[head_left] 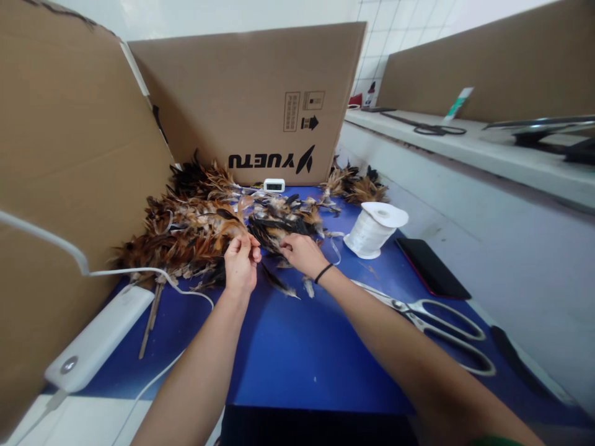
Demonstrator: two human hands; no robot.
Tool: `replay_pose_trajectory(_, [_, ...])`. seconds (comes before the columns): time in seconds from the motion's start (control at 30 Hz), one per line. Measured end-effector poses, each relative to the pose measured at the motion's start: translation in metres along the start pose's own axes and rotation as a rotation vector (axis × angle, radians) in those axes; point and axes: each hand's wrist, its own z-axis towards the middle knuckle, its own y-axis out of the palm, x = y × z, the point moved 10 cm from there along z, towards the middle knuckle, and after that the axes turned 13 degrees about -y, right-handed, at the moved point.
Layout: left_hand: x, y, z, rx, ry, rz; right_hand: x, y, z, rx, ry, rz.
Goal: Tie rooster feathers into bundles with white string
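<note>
My left hand (241,261) is closed in a pinch, with brown and black feathers (229,216) rising from its fingertips. Beside it, my right hand (303,253) has its fingers drawn together at the edge of a loose pile of dark feathers (269,230). What those fingertips hold is hidden. Bundles of reddish-brown feathers (181,232) lie to the left. A few single feathers (280,282) rest on the blue tabletop (297,347) below the hands.
Right of my hands stand a spool of white ribbon (372,232), large scissors (418,316) and a dark phone (432,267). A white power bank (102,337) with a cable lies left. Cardboard (246,99) walls the back, behind a small digital display (274,185).
</note>
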Motion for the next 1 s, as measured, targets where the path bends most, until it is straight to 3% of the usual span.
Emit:
replay_pose_trajectory(0.2, [-0.001, -0.002, 0.000, 0.016, 0.006, 0.011, 0.010, 0.015, 0.007, -0.098, 0.096, -0.052])
replay_pose_trajectory(0.37, [-0.004, -0.002, -0.001, 0.024, -0.013, 0.023, 0.024, -0.002, 0.008, 0.034, 0.169, -0.094])
replay_pose_trajectory(0.47, [-0.005, -0.002, -0.001, 0.018, -0.009, 0.027, 0.033, -0.002, 0.010, 0.029, 0.226, -0.125])
replay_pose_trajectory(0.8, [-0.009, -0.002, 0.000, 0.019, -0.015, 0.048, 0.074, -0.006, 0.014, 0.258, 0.348, 0.326])
replay_pose_trajectory(1.0, [-0.011, -0.001, -0.001, 0.017, -0.027, 0.041, 0.082, -0.011, 0.003, 0.334, 0.402, 0.601])
